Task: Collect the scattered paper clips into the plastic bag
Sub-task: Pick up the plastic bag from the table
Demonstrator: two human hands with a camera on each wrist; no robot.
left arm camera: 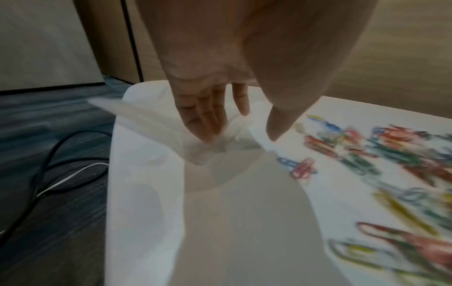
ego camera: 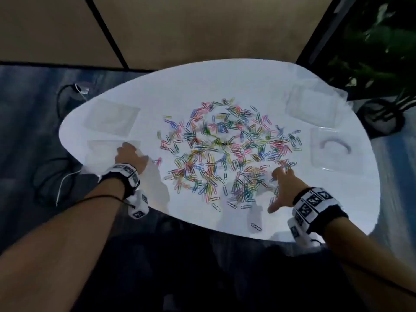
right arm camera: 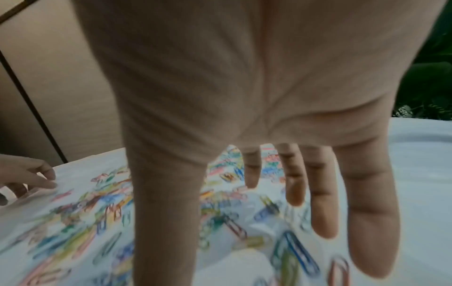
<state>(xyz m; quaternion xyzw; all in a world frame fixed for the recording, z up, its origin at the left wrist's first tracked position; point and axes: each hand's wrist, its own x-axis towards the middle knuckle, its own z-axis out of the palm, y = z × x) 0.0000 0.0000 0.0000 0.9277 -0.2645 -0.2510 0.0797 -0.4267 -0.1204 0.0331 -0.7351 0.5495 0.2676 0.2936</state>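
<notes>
Many coloured paper clips (ego camera: pixel 225 149) lie scattered over the middle of a white oval table (ego camera: pixel 180 86). A clear plastic bag (ego camera: pixel 101 152) lies at the near left edge. My left hand (ego camera: pixel 132 152) rests on its right side, its straight fingers (left arm camera: pixel 203 120) touching the crumpled film (left arm camera: pixel 195 154) and its thumb held apart. My right hand (ego camera: pixel 279 188) hovers palm down with its fingers spread over the near right part of the clips (right arm camera: pixel 97 212), holding nothing. The wrist views are blurred.
Three more clear bags lie flat: far left (ego camera: pixel 112 119), far right (ego camera: pixel 313 106) and right (ego camera: pixel 333 149). One stray clip (ego camera: pixel 256 226) lies near the front edge. Cables (ego camera: pixel 54 176) run over the floor on the left, and a plant (ego camera: pixel 378 52) stands at the back right.
</notes>
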